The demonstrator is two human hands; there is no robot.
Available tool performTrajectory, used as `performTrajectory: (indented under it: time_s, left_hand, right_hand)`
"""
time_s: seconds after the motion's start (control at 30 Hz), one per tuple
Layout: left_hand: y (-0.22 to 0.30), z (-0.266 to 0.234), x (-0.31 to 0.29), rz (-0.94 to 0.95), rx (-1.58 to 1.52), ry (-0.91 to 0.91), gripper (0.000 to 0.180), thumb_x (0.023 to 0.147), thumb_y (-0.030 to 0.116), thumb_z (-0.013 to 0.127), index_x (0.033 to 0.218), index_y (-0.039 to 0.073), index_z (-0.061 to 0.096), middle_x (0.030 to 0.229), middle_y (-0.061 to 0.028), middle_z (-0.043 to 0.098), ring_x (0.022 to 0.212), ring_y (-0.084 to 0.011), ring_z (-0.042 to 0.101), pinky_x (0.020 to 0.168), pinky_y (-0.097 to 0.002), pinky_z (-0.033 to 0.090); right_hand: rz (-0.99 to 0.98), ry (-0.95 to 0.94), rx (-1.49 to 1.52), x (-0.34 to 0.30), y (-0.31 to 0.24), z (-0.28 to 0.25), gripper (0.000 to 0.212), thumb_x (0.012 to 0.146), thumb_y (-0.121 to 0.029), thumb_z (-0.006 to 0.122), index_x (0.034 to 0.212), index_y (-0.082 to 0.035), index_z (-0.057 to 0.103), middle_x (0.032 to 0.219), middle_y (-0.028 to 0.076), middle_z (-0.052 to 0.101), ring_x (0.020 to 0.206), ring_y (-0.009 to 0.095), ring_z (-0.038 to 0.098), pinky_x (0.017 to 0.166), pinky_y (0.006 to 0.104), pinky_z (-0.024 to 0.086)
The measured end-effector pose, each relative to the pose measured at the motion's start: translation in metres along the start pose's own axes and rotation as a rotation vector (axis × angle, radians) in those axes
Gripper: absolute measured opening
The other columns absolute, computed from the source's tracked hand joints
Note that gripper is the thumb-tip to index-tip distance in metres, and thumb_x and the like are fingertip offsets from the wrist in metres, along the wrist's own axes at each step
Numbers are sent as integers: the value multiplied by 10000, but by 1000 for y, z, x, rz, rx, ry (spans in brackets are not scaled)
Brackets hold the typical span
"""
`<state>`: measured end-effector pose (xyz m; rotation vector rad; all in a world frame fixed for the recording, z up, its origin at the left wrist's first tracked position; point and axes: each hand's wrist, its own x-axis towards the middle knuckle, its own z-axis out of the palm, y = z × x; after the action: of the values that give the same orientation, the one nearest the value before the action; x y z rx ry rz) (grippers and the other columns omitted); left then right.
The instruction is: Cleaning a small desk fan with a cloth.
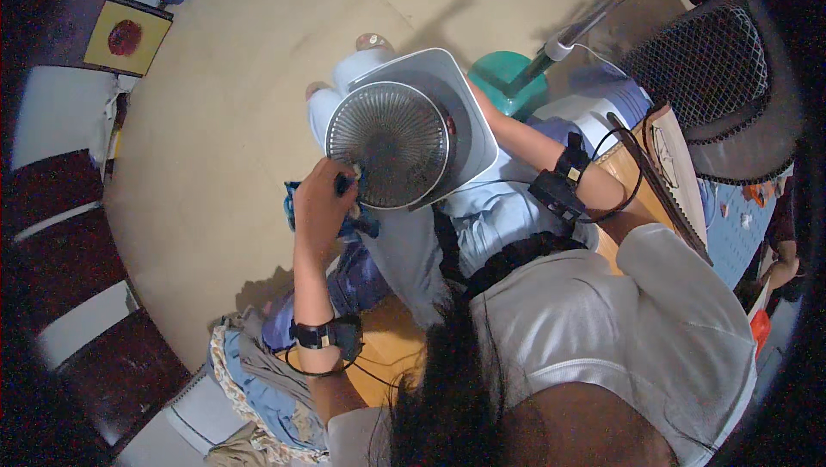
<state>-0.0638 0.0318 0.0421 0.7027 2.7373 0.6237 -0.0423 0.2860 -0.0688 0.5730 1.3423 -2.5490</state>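
Observation:
A white, square-cornered appliance with a grey inside rests over my lap. Its round, finely ribbed grille faces up, darker in the middle. My left hand is at the grille's lower left rim, its fingers closed on a blue and dark cloth that hangs out on both sides. My right forearm reaches along the appliance's right side. The right hand itself is hidden behind the housing, so its fingers do not show.
A metal pole stands on a green round base beyond my right arm. At right is a black mesh chair. Clothes are heaped at lower left. Dark red panels line the left side.

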Motion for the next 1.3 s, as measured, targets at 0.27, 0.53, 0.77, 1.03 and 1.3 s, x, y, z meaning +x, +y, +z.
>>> performTrajectory:
  time_s: [0.27,0.53,0.77,1.03,1.3]
  left_hand:
    - [1,13,27,139,-172,50,204,637,39,655,808,39,544,807,-93,587,754,-254,583,649,-322,447]
    - [-40,9,-2,-32,-185,20,163,660,29,666,775,18,550,790,-98,585,713,-219,575,649,-281,441]
    - [-17,4,2,-20,-107,26,182,646,29,660,787,39,544,776,-91,577,705,-240,575,624,-306,443]
    - [10,6,33,233,89,2,200,630,22,636,789,58,520,795,-98,572,735,-276,571,613,-349,440]
    - [-26,5,-1,-4,0,-2,190,659,65,654,800,66,527,797,-82,566,719,-259,572,615,-332,441]
  right_hand:
    - [-342,-7,-252,27,37,-22,382,904,-308,372,1153,-28,445,1073,113,524,979,175,484,871,288,379]
    - [-267,-39,-115,41,53,-36,465,925,-385,248,1155,-46,468,1079,108,534,988,157,489,875,285,378]
    - [-410,-28,-395,34,47,-34,406,912,-284,354,1245,-54,333,1161,105,462,1042,172,452,902,306,356]
    - [-216,-38,-72,10,15,-7,417,916,-314,345,1247,-61,338,1171,86,453,1037,166,451,906,300,365]
    - [-289,-78,-210,30,37,-28,382,915,-293,356,1223,-69,370,1164,82,461,1036,160,447,904,281,356]
